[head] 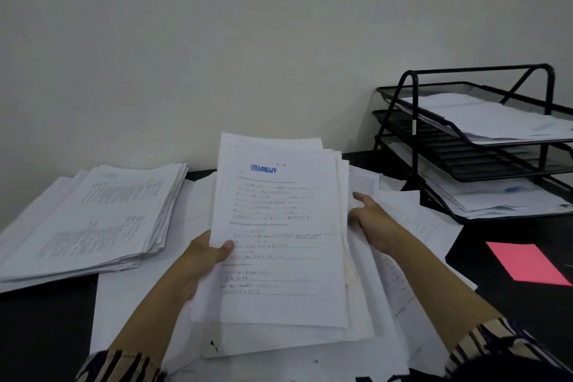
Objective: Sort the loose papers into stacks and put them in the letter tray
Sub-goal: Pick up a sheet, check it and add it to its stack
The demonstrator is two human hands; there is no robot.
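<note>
Your left hand (pixel 206 253) has its grip clamped on the left edge of a sheaf of papers (pixel 279 232), thumb on top; your right hand (pixel 376 223) rests at its right edge, fingers apart, pinching nothing clear. Loose sheets (pixel 412 260) litter the dark counter (pixel 46 329) beneath, pink sheet (pixel 527 263) right. Sorted stack (pixel 93 220) far left; black letter tray (pixel 471 146) far right, paper on top and bottom tiers.

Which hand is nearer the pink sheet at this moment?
Right. The right hand rests at the right edge of the held stack, with loose papers between it and the pink sheet. The left hand grips the stack's far edge.
</note>
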